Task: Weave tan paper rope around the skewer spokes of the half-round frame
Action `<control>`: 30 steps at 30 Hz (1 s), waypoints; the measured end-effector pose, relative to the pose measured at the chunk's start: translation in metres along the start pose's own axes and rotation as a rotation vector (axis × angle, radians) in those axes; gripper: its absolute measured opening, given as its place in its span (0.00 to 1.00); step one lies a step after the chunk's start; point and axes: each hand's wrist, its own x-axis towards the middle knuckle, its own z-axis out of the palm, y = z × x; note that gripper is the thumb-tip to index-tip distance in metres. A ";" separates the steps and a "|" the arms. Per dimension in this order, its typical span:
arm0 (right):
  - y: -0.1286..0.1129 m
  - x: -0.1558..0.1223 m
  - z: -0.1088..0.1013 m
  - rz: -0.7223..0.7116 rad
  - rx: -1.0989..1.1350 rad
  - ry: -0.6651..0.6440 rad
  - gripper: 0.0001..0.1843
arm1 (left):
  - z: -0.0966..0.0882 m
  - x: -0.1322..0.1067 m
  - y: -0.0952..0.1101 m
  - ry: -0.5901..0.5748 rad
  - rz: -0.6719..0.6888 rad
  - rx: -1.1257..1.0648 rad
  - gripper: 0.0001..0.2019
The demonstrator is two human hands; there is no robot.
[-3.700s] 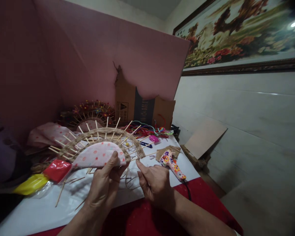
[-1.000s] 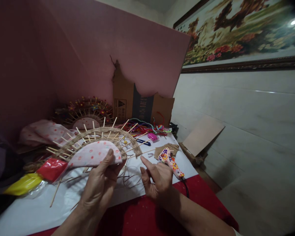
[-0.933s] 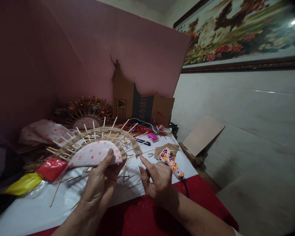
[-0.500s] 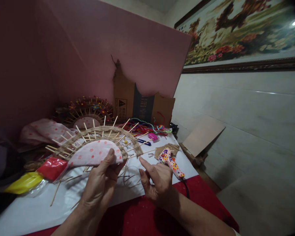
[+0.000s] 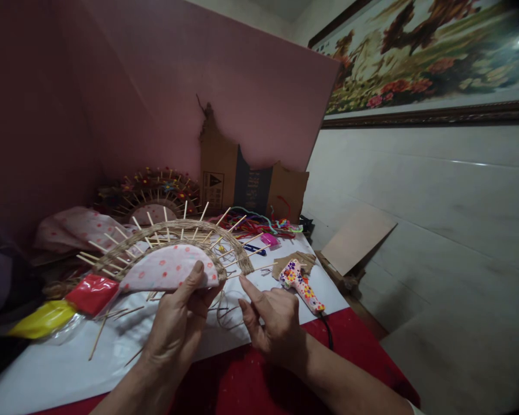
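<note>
My left hand (image 5: 177,325) grips a fan-shaped woven piece by its lower right corner, thumb on the front and the other fingers behind. Its half-round centre (image 5: 164,268) is covered in white cloth with red dots. Thin wooden sticks spread out from it, crossed by an outer band of woven twine (image 5: 190,226). Close to the lowest right stick is my right hand (image 5: 277,323), empty, its index finger stretched out and thumb apart; whether the fingertip touches the stick I cannot tell. A flower-patterned glue gun (image 5: 301,285) lies to the right of that hand.
Red and yellow plastic packets (image 5: 93,294) lie at left near loose sticks (image 5: 97,339). Behind are a similar decorated fan (image 5: 153,213), coloured pipe cleaners (image 5: 263,219), a blue utility knife (image 5: 255,249) and a torn cardboard box (image 5: 218,167). The glue gun's cord (image 5: 328,331) crosses the red cloth.
My right hand has shifted slightly left and up, its index finger nearer the lowest right stick. The woven piece stays in my left hand, almost unmoved.
</note>
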 end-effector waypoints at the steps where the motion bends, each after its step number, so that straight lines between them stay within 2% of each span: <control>1: 0.000 0.000 0.000 0.002 -0.001 -0.001 0.22 | 0.000 0.000 0.000 0.001 -0.001 0.000 0.03; 10: 0.000 -0.003 -0.004 -0.025 0.067 0.026 0.21 | -0.002 0.001 -0.002 -0.032 0.038 0.031 0.02; 13: -0.001 -0.003 -0.007 0.006 0.130 0.099 0.16 | -0.003 0.001 -0.003 -0.039 0.094 0.055 0.04; 17: 0.000 -0.002 -0.010 0.094 0.274 0.228 0.04 | -0.005 0.003 -0.004 -0.029 0.147 0.107 0.07; 19: 0.004 -0.002 -0.010 0.135 0.301 0.278 0.03 | -0.006 0.005 -0.004 -0.025 0.168 0.119 0.08; 22: 0.018 -0.002 -0.008 0.266 0.318 0.402 0.05 | -0.007 0.006 -0.003 -0.023 0.179 0.122 0.09; 26: 0.050 0.005 -0.008 0.594 0.472 0.658 0.06 | -0.008 0.008 0.000 -0.087 0.161 0.106 0.09; 28: 0.064 0.010 -0.008 0.702 0.555 0.702 0.10 | -0.008 0.008 0.003 -0.160 0.108 0.100 0.08; 30: 0.072 0.013 -0.006 0.754 0.638 0.687 0.13 | -0.008 0.005 0.004 -0.255 0.030 0.100 0.07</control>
